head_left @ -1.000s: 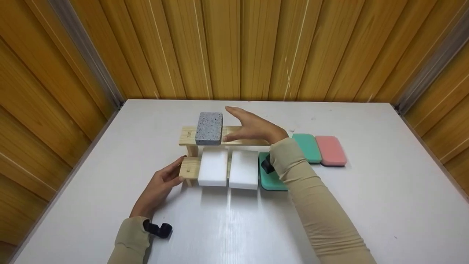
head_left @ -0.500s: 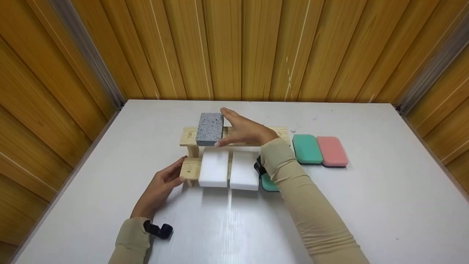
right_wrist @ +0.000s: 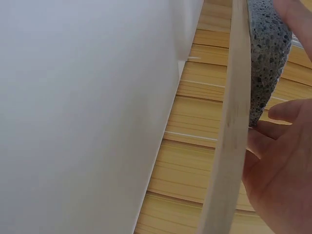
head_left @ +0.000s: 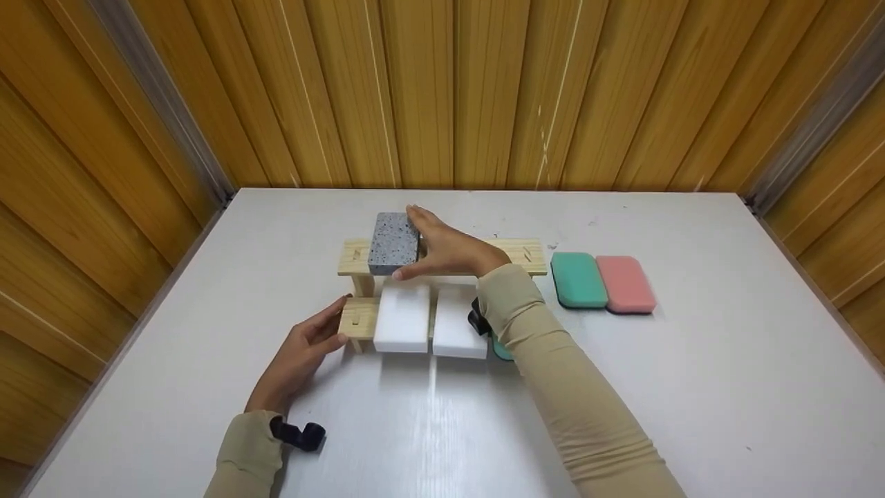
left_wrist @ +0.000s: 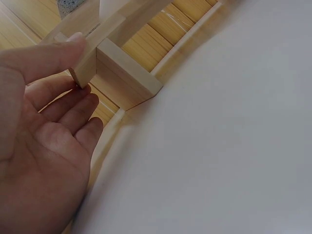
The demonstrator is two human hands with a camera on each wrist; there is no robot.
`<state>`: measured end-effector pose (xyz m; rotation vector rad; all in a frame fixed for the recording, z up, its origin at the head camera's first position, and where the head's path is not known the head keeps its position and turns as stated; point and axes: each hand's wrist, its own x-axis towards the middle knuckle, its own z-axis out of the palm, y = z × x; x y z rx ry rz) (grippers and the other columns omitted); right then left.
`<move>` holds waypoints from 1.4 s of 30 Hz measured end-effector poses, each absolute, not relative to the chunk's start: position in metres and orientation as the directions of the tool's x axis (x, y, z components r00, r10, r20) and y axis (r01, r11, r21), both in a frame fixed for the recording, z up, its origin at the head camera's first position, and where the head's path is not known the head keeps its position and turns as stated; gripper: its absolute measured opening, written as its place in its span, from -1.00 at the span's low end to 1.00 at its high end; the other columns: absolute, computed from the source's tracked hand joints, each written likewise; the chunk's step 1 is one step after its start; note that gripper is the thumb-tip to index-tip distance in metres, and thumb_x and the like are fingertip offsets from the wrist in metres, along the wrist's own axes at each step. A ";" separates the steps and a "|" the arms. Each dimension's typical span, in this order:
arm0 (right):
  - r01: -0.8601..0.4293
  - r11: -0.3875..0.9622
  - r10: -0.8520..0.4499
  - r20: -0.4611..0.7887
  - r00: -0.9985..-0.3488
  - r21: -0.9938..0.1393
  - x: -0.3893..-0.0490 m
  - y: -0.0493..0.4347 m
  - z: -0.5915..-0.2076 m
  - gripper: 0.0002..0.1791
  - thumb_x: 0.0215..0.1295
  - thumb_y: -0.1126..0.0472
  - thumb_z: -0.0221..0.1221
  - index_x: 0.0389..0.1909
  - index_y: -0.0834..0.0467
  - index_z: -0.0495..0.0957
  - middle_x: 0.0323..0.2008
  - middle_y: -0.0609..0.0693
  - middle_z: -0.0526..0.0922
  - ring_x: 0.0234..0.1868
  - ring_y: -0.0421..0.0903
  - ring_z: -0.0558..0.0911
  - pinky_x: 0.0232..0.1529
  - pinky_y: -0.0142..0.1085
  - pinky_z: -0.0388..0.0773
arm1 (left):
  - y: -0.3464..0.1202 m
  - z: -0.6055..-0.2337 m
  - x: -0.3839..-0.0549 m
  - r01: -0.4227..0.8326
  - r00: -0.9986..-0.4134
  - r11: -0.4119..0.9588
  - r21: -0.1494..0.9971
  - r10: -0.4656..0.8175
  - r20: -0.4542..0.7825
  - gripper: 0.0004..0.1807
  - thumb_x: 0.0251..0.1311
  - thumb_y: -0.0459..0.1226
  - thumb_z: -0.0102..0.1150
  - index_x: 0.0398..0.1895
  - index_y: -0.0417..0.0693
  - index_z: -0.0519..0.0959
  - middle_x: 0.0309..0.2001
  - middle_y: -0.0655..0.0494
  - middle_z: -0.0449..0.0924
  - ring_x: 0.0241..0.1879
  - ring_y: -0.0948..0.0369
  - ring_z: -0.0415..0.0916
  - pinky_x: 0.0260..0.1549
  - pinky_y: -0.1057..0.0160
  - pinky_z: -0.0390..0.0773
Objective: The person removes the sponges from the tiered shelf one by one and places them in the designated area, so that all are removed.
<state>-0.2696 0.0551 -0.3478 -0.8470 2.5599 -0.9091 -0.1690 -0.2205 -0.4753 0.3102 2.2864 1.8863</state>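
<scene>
A grey, pitted pumice stone [head_left: 393,242] lies on the upper plank of a two-tier wooden rack [head_left: 358,319], towards its left end. My right hand [head_left: 453,250] holds the stone from the right, thumb at its front corner and fingers at the back. The right wrist view shows the stone's porous side [right_wrist: 265,61] between thumb and fingers. At the lower tier's left end, my left hand [head_left: 299,353] pinches the plank [left_wrist: 85,68] between thumb and fingers. Two white blocks [head_left: 402,315] sit side by side on that tier. A green sponge [head_left: 502,351] beside them is mostly hidden under my right sleeve.
Right of the rack, another green sponge [head_left: 579,280] and a pink sponge [head_left: 626,283] lie together on the white table [head_left: 691,387]. Ribbed wood-patterned walls [head_left: 477,97] stand behind and to both sides.
My right hand has moved left along the upper plank and closed in on the pumice stone. The left hand stays at the rack's end.
</scene>
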 end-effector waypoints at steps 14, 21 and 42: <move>-0.445 0.647 -0.616 -0.081 -0.783 -0.619 -0.267 0.057 -0.344 0.20 0.01 -0.14 0.40 0.52 0.14 -0.11 0.53 0.07 -0.14 0.50 -0.03 0.05 0.48 -0.18 0.13 | -0.222 -0.474 -0.169 0.053 -0.965 0.130 0.990 0.261 0.018 -0.21 0.22 -0.24 0.24 0.48 -0.05 0.12 0.50 0.11 0.06 0.48 0.17 0.04 0.25 0.57 0.24; -0.470 0.622 -0.628 -0.040 -0.777 -0.627 -0.267 0.059 -0.344 0.18 -0.04 -0.08 0.43 0.50 0.21 -0.03 0.49 0.12 -0.05 0.42 -0.01 0.20 0.45 -0.19 0.18 | -0.224 -0.475 -0.169 0.053 -0.967 0.136 0.989 0.253 0.017 -0.22 0.22 -0.24 0.24 0.48 -0.06 0.13 0.50 0.11 0.07 0.48 0.17 0.05 0.25 0.56 0.25; -0.451 0.624 -0.646 -0.097 -0.758 -0.638 -0.269 0.067 -0.343 0.20 -0.01 -0.08 0.40 0.52 0.18 -0.12 0.53 0.12 -0.19 0.49 0.04 0.08 0.49 -0.13 0.10 | -0.223 -0.475 -0.173 0.060 -0.961 0.115 0.992 0.276 0.026 -0.21 0.24 -0.24 0.23 0.49 -0.07 0.09 0.51 0.13 0.03 0.49 0.17 0.01 0.26 0.56 0.24</move>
